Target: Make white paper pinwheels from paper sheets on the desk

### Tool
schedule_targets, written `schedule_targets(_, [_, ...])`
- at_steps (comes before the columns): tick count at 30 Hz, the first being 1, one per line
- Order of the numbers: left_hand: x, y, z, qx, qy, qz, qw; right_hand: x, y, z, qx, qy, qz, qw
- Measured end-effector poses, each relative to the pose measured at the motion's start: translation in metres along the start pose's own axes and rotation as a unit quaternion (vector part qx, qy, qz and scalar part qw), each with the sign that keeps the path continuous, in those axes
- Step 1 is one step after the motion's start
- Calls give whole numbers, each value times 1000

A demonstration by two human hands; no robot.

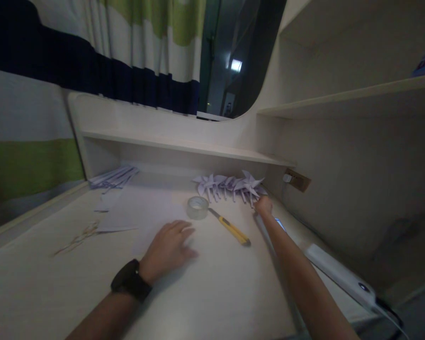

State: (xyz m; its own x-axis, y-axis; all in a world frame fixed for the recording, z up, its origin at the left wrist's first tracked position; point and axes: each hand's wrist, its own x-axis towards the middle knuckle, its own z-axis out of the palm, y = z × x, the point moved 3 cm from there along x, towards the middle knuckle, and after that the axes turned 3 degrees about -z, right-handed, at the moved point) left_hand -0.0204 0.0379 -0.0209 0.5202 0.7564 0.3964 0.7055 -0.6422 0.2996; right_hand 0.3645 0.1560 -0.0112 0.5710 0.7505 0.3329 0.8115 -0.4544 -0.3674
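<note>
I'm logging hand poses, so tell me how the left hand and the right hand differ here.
The left hand lies flat, palm down, by a pale sheet; the right hand is stretched far out to the folded paper pinwheels. The left fingers are spread; the right hand's grip is too small to tell. The left wrist bears a black watch; the right is bare. Both are over one desk.

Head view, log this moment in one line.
left hand palm down by tape | right hand at pinwheels | knife between hands

right hand (264, 206) grip unclear at paper pinwheels (233, 185), scissors (80, 238) blurred
</note>
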Motion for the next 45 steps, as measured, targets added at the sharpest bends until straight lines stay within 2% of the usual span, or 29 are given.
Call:
schedule_targets(4, [-2, -38, -7, 21, -84, -76, 993, -20, -17, -20, 23, 13, -39, 999])
schedule_targets(7, [-6, -49, -3, 18, -112, -100, 988, -45, -39, -32, 52, 18, -103, 993])
schedule_targets(11, [-9, -41, -4, 34, -107, -101, 989, -96, -69, -33, 107, -17, -212, 971])
schedule_targets(14, [-10, -28, -8, 56, -107, -84, 989, -141, -85, -26, 141, -62, -287, 945])
schedule_targets(16, [-12, -20, -9, 83, -102, -79, 988, -168, -91, -20, 161, -100, -348, 918])
schedule_targets(17, [-14, -16, -8, 102, -100, -83, 986, -179, -93, -17, 164, -102, -367, 910])
schedule_targets(20, [-25, -8, -6, 146, -105, -94, 979, -203, -95, -12, 112, -108, -447, 881])
schedule_targets(22, [-36, -1, -6, 139, -120, -83, 979, -211, -96, -11, 89, -111, -482, 864])
schedule_targets(25, [-58, 13, -14, 128, -180, -89, 971, -215, -96, -13, 81, -112, -497, 857])
schedule_targets(30, [-99, 53, -40, 134, -279, -105, 945, -216, -97, -15, 67, -110, -497, 858])
schedule_targets(33, [-122, 69, -46, 130, -321, -94, 933, -217, -96, -14, 69, -116, -494, 859])
schedule_targets(38, [-144, 67, -40, 110, -276, -69, 952, -220, -97, -8, 90, -125, -502, 851])
schedule_targets(41, [-146, 65, -49, 34, -229, -42, 972, -222, -99, -13, 176, -149, -491, 840])
schedule_targets(42, [-144, 66, -56, 1, -213, -29, 977, -223, -100, -18, 228, -170, -481, 830])
schedule_targets(44, [-136, 70, -73, -68, -184, 5, 981, -224, -102, -34, 342, -230, -456, 789])
schedule_targets(45, [-130, 72, -83, -100, -168, 21, 980, -225, -103, -43, 386, -279, -461, 748])
